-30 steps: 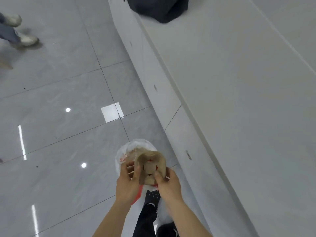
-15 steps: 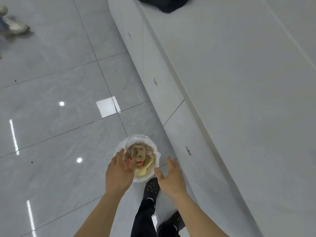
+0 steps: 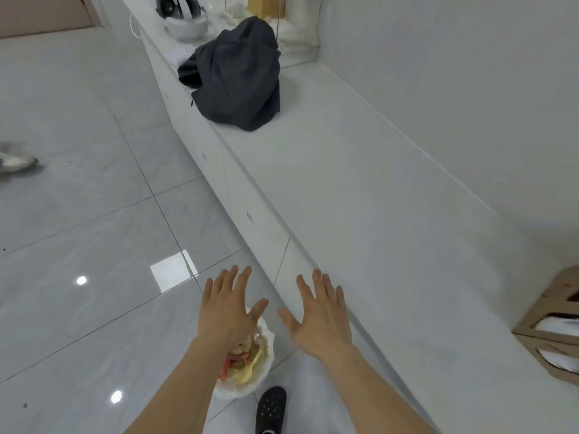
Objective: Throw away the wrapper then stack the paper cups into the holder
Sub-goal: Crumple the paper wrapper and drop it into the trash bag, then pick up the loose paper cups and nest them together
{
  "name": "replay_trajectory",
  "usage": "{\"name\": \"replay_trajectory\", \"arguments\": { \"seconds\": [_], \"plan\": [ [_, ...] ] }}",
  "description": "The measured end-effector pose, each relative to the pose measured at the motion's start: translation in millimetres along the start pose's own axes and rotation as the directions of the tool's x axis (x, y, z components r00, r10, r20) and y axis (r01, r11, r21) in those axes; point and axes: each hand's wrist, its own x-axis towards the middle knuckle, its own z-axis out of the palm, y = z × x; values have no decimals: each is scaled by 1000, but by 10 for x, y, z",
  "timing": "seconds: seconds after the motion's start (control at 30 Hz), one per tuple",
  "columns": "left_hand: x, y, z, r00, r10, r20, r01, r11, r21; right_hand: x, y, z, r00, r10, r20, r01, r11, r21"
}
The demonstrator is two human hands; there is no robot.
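My left hand [image 3: 227,308] and my right hand [image 3: 319,314] are both held out flat with fingers spread and nothing in them. Below my left wrist on the floor stands a small bin lined with a white bag [image 3: 261,375], holding crumpled brown wrapper [image 3: 240,347] and red and yellow scraps. At the right edge, on the white counter [image 3: 360,198], part of a brown cardboard cup holder [image 3: 554,321] shows, with white cups [image 3: 560,324] inside its openings.
A dark jacket [image 3: 235,79] lies in a heap farther along the counter, with a white helmet [image 3: 185,20] and a wooden box [image 3: 266,6] behind it. My black shoe [image 3: 271,408] stands beside the bin. Another person's shoe [image 3: 15,161] is at the far left on the glossy tiled floor.
The wrapper left both hands and dropped into the bin. My hands opened and lifted away, and my view rose from the bin toward the counter.
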Motion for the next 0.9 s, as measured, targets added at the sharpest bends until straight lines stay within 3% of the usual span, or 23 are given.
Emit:
{"name": "replay_trajectory", "arguments": {
  "seconds": [0.13, 0.33, 0.63, 0.7, 0.9],
  "plan": [
    [179, 464, -183, 985, 164, -49, -163, 986, 33, -96, 262, -364, 993, 62, -98, -62, 998, 0],
    [303, 1363, -74, 920, 392, 17, -392, 919, 50, -508, 957, -644, 939, 269, -213, -249, 961, 116],
    [-164, 2881, 699, 689, 700, 188, -711, 703, -8, -1707, 2285, -429, 721, 675, -153, -589, 714, 378],
    [-502, 3494, 1013, 574, 771, 275, -797, 603, -27, -2206, 2787, -283, 611, 783, -119, -669, 591, 451],
    [-887, 3698, 1284, 494, 792, 358, -840, 541, -39, -2587, 3066, -57, 534, 844, -51, -688, 469, 554]
  ]
}}
